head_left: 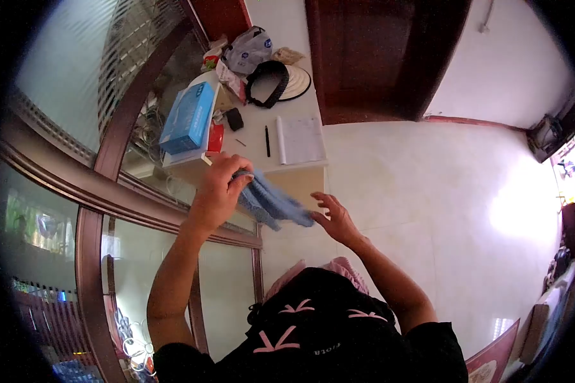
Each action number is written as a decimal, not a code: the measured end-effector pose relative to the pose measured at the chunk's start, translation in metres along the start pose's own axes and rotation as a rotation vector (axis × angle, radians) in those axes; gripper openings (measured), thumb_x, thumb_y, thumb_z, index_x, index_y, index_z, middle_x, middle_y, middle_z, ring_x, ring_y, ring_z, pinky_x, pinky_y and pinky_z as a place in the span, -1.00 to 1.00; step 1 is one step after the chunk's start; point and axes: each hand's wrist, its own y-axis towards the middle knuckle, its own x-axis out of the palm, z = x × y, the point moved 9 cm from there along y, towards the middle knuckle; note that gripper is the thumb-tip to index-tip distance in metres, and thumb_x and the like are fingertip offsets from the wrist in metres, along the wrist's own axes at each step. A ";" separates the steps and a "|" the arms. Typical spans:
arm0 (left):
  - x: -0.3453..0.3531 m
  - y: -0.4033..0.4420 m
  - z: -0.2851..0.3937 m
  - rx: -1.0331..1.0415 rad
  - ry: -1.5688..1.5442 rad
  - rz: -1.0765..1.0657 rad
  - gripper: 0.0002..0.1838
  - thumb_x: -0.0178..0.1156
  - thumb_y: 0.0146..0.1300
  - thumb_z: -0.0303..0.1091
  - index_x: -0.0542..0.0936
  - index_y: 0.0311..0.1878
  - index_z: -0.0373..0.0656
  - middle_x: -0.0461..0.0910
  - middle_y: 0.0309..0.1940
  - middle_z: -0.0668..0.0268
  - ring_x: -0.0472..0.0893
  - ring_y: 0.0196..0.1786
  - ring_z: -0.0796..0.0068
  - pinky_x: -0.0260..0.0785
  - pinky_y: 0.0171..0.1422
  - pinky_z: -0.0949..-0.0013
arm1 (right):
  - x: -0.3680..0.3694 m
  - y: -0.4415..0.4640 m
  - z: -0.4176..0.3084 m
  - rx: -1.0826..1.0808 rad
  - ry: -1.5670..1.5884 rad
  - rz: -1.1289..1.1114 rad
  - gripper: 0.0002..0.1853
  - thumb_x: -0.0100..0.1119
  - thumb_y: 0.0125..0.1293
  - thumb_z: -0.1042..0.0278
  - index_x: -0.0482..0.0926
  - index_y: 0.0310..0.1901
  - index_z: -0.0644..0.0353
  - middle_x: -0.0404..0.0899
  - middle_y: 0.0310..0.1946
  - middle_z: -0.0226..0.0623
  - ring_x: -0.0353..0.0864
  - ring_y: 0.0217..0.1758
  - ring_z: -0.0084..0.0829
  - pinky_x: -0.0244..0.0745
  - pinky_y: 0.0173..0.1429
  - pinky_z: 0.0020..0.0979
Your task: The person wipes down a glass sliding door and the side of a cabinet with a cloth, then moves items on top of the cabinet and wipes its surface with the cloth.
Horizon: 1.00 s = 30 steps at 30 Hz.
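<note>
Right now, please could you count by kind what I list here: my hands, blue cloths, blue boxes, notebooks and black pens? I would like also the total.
Hands: 2, left hand and right hand
Cloths: 1 blue cloth
Boxes: 1 blue box
Notebooks: 1 notebook
Pens: 1 black pen
Total: 6

White counter [252,131]: blue box [188,118] at left edge, black pen [268,141] just beside notepad [301,139], sun visor [298,83] farther back near plastic bag [249,51]. Dark door [370,57] right of counter.
</note>
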 end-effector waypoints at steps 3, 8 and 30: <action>-0.010 0.003 0.015 0.024 -0.030 0.026 -0.80 0.28 0.18 -0.60 0.56 -0.13 -0.22 0.54 -0.22 0.19 0.59 -0.12 0.24 0.43 -0.02 0.26 | 0.004 0.016 0.018 0.038 -0.009 -0.097 -0.62 0.22 0.31 0.45 0.50 0.17 0.15 0.67 -0.10 -0.09 0.69 -0.07 -0.18 0.58 0.02 -0.24; -0.014 -0.008 0.010 0.025 0.037 0.071 -0.79 0.33 0.17 -0.56 0.58 -0.13 -0.22 0.53 -0.23 0.19 0.59 -0.21 0.21 0.46 -0.16 0.24 | -0.038 0.031 0.016 0.011 -0.069 -0.075 -0.64 0.00 0.40 0.53 0.42 0.21 0.08 0.67 -0.24 0.01 0.68 -0.10 0.04 0.60 -0.09 -0.13; 0.048 0.019 -0.039 -0.443 -0.159 0.240 -0.71 0.25 0.34 -0.12 0.52 -0.29 -0.18 0.51 -0.43 0.27 0.51 -0.32 0.43 0.38 -0.16 0.32 | -0.100 0.053 -0.017 0.516 1.021 0.046 -0.53 -0.01 0.47 -0.09 0.48 0.10 0.18 0.55 -0.14 -0.29 0.53 -0.14 -0.49 0.48 -0.07 -0.44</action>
